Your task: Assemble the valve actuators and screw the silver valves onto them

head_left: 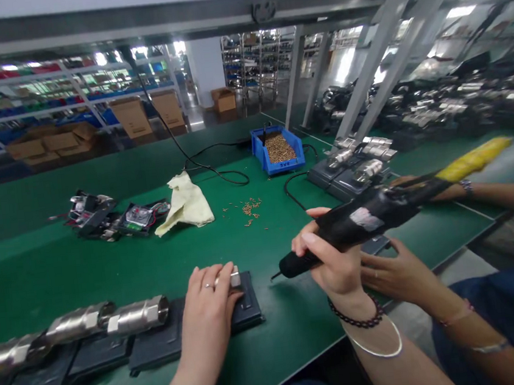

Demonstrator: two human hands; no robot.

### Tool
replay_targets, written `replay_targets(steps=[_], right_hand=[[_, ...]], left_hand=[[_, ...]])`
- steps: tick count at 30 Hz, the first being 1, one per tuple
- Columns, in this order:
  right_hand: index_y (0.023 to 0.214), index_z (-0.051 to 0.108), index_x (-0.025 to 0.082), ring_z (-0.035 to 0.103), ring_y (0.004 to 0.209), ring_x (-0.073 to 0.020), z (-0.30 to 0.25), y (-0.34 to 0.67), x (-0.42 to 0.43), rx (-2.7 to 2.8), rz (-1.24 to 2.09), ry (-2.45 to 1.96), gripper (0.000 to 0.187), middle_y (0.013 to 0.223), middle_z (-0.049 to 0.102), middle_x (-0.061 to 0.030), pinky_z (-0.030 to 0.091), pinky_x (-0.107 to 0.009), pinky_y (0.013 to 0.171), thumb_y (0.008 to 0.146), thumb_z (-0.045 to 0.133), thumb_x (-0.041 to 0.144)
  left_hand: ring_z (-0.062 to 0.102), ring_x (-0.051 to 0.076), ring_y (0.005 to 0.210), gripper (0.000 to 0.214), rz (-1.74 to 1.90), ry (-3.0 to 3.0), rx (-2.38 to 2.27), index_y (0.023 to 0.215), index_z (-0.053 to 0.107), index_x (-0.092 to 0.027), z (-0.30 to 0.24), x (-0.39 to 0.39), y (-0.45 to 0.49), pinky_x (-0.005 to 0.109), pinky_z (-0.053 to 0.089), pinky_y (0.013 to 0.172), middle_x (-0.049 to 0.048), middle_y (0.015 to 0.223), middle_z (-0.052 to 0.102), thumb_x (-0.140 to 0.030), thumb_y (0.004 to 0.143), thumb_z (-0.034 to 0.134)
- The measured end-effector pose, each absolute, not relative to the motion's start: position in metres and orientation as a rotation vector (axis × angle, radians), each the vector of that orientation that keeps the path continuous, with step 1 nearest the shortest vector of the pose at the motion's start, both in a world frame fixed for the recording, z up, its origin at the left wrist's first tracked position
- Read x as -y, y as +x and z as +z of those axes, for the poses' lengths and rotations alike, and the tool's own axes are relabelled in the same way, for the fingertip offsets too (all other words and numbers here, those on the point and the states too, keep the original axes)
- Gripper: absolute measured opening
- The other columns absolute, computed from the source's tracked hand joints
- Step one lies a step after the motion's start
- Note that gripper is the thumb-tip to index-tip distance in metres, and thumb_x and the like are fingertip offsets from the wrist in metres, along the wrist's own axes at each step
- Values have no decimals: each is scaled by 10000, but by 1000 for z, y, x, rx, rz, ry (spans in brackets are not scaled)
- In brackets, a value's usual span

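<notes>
My right hand (332, 258) is wrapped round a black electric screwdriver (352, 222), whose thin bit points left and down above the green bench. Yellow wrapping (476, 158) covers the cord end at its back. At the front of the bench my left hand (213, 298) curls over a metal fitting on a dark flat plate (250, 300), and its fingers hide most of the fitting. To its left, shiny metal cylinders (136, 315) lie on a row of similar dark plates (99, 354).
Loose small screws (250, 208) lie mid-bench, before a blue bin (281, 164) full of them. A pale yellow cloth (187, 203) and wired assemblies (91, 213) sit at the back left. A co-worker's hands (396, 270) are close on my right, near more metal cylinders (369, 168).
</notes>
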State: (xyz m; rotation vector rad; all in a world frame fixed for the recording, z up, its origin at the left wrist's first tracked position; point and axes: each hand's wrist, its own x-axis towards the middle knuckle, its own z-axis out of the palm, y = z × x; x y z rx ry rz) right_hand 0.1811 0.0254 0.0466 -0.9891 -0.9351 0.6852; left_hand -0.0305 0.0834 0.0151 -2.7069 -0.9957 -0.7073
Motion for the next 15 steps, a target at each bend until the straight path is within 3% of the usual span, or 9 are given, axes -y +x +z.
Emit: replay_targets(steps=[4, 8, 12, 15], right_hand=[[1034, 580, 297, 500, 462, -151, 78, 199, -1, 856, 578, -966, 289, 567, 491, 51, 455, -326, 504, 752, 633, 264], [979, 617, 268, 440, 419, -102, 104, 200, 20, 824, 537, -841, 255, 535, 463, 68, 398, -261, 465, 728, 632, 224], [947, 640, 262, 385, 398, -92, 114, 199, 36, 759, 533, -790, 225, 520, 413, 71, 366, -248, 439, 723, 664, 253], [927, 638, 281, 343, 382, -96, 115, 199, 41, 733, 550, -800, 219, 511, 364, 73, 332, -253, 413, 713, 684, 278]], left_hand=[[648, 316, 1000, 351, -842, -2701, 1024, 1219, 566, -116, 5, -75, 14, 558, 492, 956, 167, 1087, 687, -144, 869, 586], [619, 296, 1123, 326, -1234, -2723, 939, 1244, 547, -145, 0, -53, 35, 502, 507, 972, 166, 1190, 660, -175, 920, 530], [690, 208, 910, 248, -1540, -2929, 835, 1165, 601, -169, -1, -25, 33, 350, 588, 831, 98, 959, 723, -269, 962, 499], [704, 192, 829, 262, -1613, -3052, 882, 1111, 637, -174, -2, -15, 34, 300, 603, 734, 87, 909, 736, -347, 952, 523]])
